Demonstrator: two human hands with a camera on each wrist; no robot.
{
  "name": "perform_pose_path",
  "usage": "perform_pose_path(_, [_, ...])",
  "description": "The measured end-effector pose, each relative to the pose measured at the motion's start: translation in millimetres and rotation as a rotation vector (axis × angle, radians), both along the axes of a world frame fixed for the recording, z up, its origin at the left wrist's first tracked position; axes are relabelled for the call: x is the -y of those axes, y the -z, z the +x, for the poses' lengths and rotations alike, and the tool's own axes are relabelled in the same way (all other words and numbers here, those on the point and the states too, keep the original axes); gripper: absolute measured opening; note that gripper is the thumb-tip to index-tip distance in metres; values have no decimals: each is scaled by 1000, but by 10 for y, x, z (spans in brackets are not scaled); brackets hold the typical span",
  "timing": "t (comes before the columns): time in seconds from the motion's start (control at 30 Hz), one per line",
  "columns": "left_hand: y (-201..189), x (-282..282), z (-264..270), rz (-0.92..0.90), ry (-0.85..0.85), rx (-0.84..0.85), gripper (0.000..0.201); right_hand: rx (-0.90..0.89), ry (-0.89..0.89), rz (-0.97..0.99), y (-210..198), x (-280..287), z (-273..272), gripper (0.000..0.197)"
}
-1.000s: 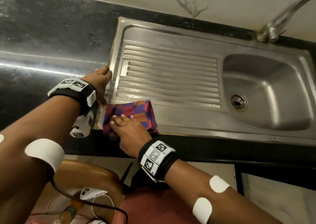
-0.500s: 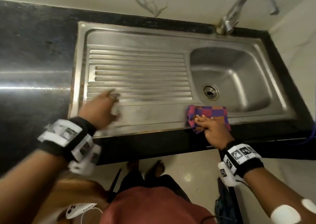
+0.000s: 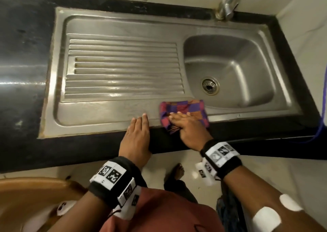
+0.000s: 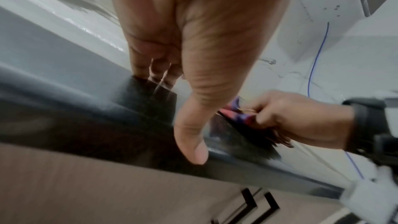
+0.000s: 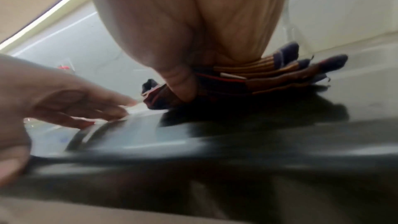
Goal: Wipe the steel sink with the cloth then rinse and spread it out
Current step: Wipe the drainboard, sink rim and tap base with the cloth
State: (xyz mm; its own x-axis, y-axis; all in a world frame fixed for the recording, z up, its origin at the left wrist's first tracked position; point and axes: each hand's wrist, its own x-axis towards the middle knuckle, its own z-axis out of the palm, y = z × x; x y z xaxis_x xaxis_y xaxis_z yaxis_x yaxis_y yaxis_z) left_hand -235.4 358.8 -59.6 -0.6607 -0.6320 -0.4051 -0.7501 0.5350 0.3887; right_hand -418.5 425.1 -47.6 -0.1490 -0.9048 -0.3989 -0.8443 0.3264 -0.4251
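Half a second back, cloth [image 3: 184, 112] sat at the same front rim of the sink [image 3: 106, 115], just left of the basin [image 3: 230, 69]; barely shifted since. Left hand [image 3: 136, 136] moved right along the rim, now just beside the right hand [image 3: 190, 127], laid flat at the bench [image 3: 88, 148] edge, fingers [image 3: 144, 118] straight, holding nothing. Right hand pressing down on the cloth, thumb tucked into its folds in the wrist view, fingers over the top. Probably wiping the front strip, with draining ribs and basin left, rinse and spreading not yet begun. Folded into a thick pad, long axis running left to right along the rim, frayed near edge overhanging toward the person.
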Motion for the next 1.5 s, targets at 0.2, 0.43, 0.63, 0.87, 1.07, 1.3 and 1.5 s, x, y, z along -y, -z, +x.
perform_pose_path(0.2, [-139,24,-171,-68,-16,130,84,-15,239,13,-48,-719,-1499,62])
perform_pose_path(0.43, [-278,143,-359,-71,81,413,118,-66,31,21,-94,-574,-1122,68])
perform_pose_path(0.63, [-341,76,-450,-69,52,502,120,-102,-294,-2,-37,-42,75,63])
perform_pose_path(0.87, [-320,85,-450,-54,24,502,115,-14,-222,15,-26,-644,-714,68])
perform_pose_path(1.07, [-330,78,-462,-48,8,497,114,-64,185,14,-88,-1273,-2029,70])
perform_pose_path(1.3, [-373,-301,-824,-124,15,369,90,-178,299,52,-75,-1240,-2312,55])
perform_pose_path(1.5, [-265,-955,-1941,-219,161,183,95,-109,-133,19,-11,-676,-1170,56])
